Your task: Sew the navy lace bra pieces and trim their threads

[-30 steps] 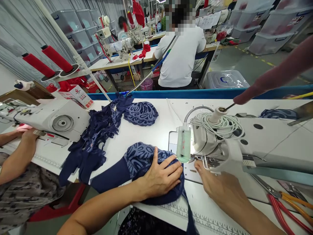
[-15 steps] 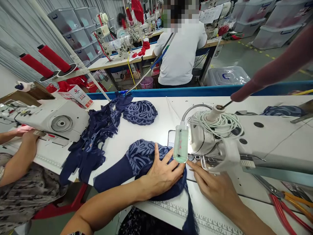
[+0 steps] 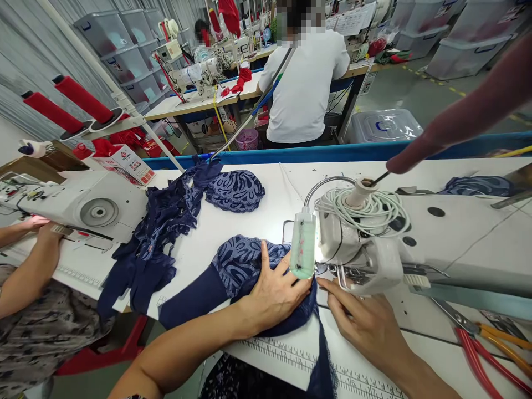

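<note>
The swirl-patterned navy garment piece [image 3: 236, 263] lies at the sewing machine [image 3: 351, 244], seemingly part-sewn, its seam unfinished; left hand [image 3: 274, 293] spread flat on it, right hand [image 3: 361, 318] near its edge, grip unclear.

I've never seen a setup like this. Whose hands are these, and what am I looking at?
These are a person's own bare hands, with no robot; the camera is worn on the head, looking forward and down. The left hand lies spread on a navy, partly patterned fabric piece. The right hand is beside the front end of a white sewing machine; whether it grips cloth is unclear. On the white table lie a navy fabric heap and another patterned piece. At far left, a neighbour's arm reaches toward a second machine.
</note>
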Tool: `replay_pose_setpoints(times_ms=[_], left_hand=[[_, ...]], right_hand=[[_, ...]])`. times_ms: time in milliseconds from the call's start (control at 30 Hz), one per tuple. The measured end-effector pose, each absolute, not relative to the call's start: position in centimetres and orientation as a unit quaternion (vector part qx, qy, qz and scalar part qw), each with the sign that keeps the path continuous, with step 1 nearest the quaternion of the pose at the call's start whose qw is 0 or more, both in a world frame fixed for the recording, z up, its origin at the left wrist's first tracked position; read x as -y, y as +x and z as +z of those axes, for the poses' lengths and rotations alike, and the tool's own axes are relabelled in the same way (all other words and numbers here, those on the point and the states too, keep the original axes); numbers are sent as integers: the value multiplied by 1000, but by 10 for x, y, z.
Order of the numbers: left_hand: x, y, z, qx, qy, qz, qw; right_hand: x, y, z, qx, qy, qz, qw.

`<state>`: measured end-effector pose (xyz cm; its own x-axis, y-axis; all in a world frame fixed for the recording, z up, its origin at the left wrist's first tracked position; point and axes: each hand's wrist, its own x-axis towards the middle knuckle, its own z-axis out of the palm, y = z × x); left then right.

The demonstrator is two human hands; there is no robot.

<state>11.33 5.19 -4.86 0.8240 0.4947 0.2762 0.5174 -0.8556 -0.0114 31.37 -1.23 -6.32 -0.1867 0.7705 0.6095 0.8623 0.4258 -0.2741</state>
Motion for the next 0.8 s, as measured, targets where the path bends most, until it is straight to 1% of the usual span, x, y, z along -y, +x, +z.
replay_pose_setpoints(times_ms=[233,400,533,600,800], left_hand=[[-51,116,-49,277,-951,-130,53],[-53,115,-45,279,-951,-131,30],[-53,114,-45,282,-950,-128,22],[-53,114,-46,285,-950,-127,18],[-53,115,-45,287,-950,-122,4]], right_hand=[[9,314,-58,780,-518,-84,340],[10,314,-59,764,-511,-94,382],[10,319,-61,718,-531,-142,427],[8,324,-63,705,-538,-154,436],[1,336,-65,715,-539,-147,421]])
